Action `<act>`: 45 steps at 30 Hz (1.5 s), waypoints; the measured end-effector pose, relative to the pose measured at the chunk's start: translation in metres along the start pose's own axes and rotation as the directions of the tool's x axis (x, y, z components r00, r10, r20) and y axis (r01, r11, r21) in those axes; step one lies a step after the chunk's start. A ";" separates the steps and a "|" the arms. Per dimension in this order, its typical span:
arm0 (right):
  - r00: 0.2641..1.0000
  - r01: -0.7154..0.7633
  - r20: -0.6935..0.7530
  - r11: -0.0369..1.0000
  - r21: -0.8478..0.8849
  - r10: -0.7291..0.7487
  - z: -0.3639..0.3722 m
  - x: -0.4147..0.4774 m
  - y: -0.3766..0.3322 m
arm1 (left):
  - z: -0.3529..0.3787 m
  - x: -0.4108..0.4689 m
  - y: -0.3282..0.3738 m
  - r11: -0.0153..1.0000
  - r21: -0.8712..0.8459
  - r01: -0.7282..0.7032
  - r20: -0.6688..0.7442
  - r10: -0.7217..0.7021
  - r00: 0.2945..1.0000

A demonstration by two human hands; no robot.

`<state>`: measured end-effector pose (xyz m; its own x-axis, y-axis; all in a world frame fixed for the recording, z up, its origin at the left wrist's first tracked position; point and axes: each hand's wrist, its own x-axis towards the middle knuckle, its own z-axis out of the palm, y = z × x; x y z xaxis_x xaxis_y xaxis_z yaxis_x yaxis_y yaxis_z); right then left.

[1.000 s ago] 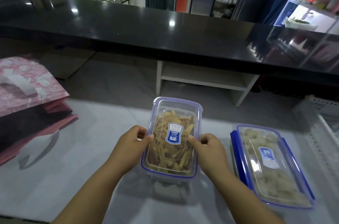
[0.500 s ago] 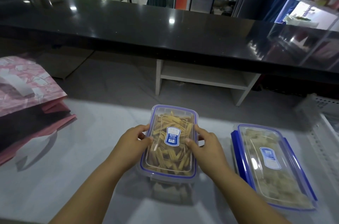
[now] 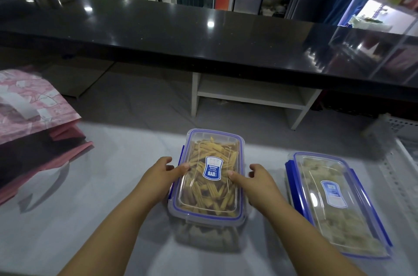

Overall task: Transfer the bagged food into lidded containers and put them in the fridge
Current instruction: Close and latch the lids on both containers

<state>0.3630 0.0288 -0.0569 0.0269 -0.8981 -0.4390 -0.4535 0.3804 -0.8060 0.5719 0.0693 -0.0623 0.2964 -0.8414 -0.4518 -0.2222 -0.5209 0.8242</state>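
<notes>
A clear container with a blue-rimmed lid holds yellow strip-shaped food and sits on the pale counter in front of me. My left hand grips its left side, thumb on the lid. On its right side rests my right hand, also with the thumb pressing the lid. A second lidded container with pale chunky food lies to the right, its blue clips showing.
Pink and dark paper bags lie at the left. A black counter runs across the back, with a white shelf unit under it. A white perforated rack borders the right edge.
The container has come down from a tilted, lifted hold to rest flat on the counter. Both hands stay on its sides, thumbs now pressing the lid.
</notes>
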 end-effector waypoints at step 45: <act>0.967 0.129 -0.097 0.784 -0.607 -0.234 -0.105 -0.062 0.004 | 0.037 -0.015 0.083 0.476 0.592 -0.651 0.271 0.642 0.717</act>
<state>0.2662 0.0627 0.0084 0.0464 -0.9792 -0.1973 -0.8930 0.0479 -0.4475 0.5143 0.0335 0.0005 -0.1822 -0.9768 0.1128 -0.8482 0.2142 0.4844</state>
